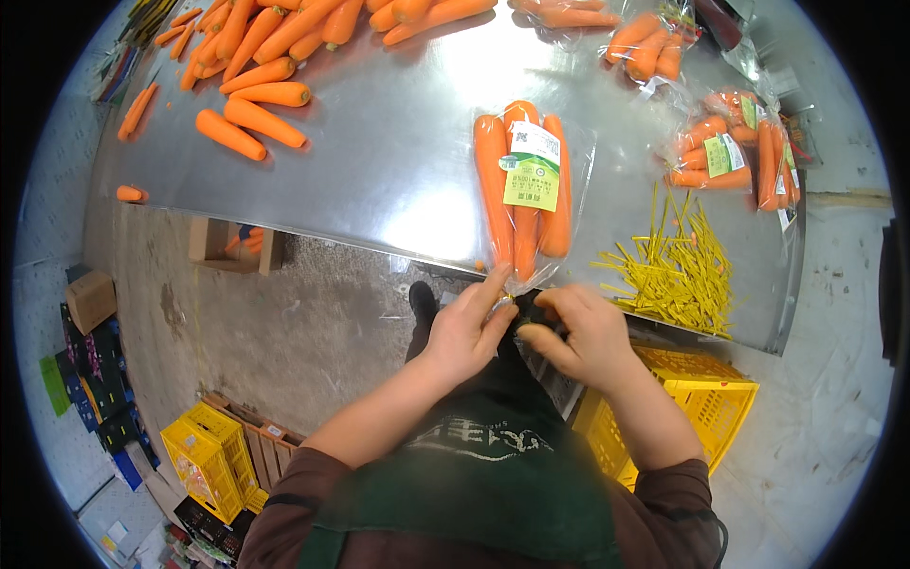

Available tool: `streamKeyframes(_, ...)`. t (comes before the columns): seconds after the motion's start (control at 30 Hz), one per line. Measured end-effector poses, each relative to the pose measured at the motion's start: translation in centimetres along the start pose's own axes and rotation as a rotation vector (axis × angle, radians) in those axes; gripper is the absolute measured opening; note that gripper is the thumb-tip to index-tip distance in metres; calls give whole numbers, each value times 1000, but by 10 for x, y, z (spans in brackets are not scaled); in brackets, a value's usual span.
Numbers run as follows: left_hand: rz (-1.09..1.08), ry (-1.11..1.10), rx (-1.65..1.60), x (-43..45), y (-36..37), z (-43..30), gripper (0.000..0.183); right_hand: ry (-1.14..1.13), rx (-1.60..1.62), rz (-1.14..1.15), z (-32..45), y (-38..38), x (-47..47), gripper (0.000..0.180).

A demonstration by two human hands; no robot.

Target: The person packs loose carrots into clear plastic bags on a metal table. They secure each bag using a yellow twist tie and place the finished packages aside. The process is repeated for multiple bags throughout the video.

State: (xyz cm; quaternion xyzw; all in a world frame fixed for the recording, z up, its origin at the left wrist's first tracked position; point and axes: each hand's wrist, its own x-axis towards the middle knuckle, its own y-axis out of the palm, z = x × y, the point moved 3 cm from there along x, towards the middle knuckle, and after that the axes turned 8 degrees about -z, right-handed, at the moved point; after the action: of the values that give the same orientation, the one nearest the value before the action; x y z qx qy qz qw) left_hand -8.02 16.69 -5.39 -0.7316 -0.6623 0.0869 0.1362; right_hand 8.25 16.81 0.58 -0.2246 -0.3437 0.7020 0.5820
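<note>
A clear plastic bag of carrots (525,192) with a green and white label lies on the metal table (355,163), its gathered neck over the near edge. My left hand (475,323) pinches that neck between thumb and fingers, where a bit of yellow tie shows. Close to its right, my right hand (579,331) has thumb and index finger apart, with nothing plainly visible between them. A pile of yellow twist ties (675,274) lies on the table to the right of the bag.
Loose carrots (263,43) are heaped at the upper left. Several bagged carrots (711,153) lie at the right. Below the table stand a yellow plastic crate (711,398) and an open cardboard box (213,245). More yellow crates (213,455) stand at the lower left.
</note>
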Motion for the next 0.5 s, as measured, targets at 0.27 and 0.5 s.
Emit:
streamKeyframes(0.27,204,398,198,6,-2,-3,22,333,396,-49,-24,30,-6,17)
streamKeyframes(0.5,64,276,18,24,-13,-44,23,417,481,-308,-29,-5,4,40)
